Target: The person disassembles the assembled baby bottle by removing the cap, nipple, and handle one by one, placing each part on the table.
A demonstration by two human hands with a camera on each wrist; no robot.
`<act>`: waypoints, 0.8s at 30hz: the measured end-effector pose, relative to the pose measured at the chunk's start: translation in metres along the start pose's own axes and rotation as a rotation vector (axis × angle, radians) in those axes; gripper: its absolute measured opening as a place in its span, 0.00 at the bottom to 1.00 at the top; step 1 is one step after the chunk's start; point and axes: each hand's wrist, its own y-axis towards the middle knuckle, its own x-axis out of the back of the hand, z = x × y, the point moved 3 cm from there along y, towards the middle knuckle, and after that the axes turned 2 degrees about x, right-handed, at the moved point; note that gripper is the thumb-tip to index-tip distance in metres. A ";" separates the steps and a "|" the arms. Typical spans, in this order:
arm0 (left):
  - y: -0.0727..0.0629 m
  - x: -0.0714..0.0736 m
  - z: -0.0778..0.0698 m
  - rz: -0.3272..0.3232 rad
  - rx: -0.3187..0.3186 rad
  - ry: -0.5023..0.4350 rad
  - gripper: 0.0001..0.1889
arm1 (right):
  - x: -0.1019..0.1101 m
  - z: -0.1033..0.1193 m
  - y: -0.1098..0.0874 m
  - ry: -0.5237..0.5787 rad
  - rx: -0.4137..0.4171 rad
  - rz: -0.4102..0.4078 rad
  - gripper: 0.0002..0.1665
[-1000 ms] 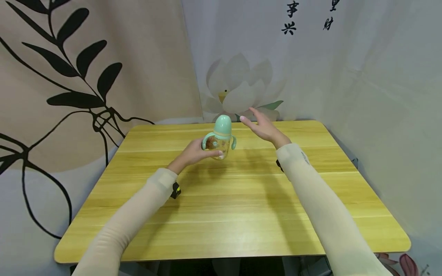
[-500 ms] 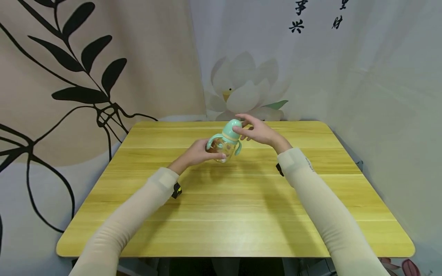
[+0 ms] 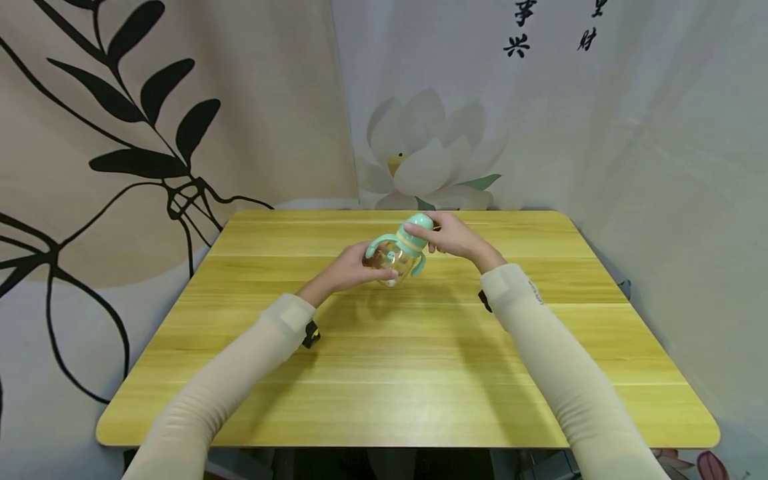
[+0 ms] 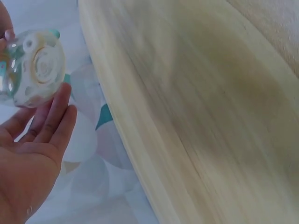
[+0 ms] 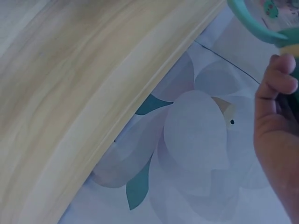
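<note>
Bottle (image 3: 405, 249) tilted right, held two-handed.
Left hand (image 3: 348, 270) clasps the clear body (image 3: 397, 261), right hand (image 3: 456, 237) pinches the green cap (image 3: 414, 230); steady body, in-line force advisable.

Cap (image 3: 421, 219) partly hidden behind right grip (image 3: 455, 237), bottle (image 5: 284, 13) cut off in the right wrist view.

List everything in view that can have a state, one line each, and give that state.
Bottle: tilted, raised off the table.
Cap: on the bottle.
Handles: both attached.
Left grip: holding the bottle's body.
Right grip: holding the cap.
Sleeves: down to the wrists.
Lotus-printed cloth: hanging behind the table.
</note>
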 end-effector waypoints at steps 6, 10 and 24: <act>0.002 -0.002 0.002 -0.030 0.023 0.038 0.28 | -0.001 -0.003 -0.001 0.026 -0.015 -0.057 0.31; 0.004 -0.002 0.004 -0.047 0.033 0.047 0.31 | -0.001 -0.006 0.000 0.035 -0.018 -0.079 0.31; 0.005 0.001 0.003 -0.040 0.009 0.052 0.34 | -0.002 -0.013 -0.001 0.126 0.007 -0.086 0.28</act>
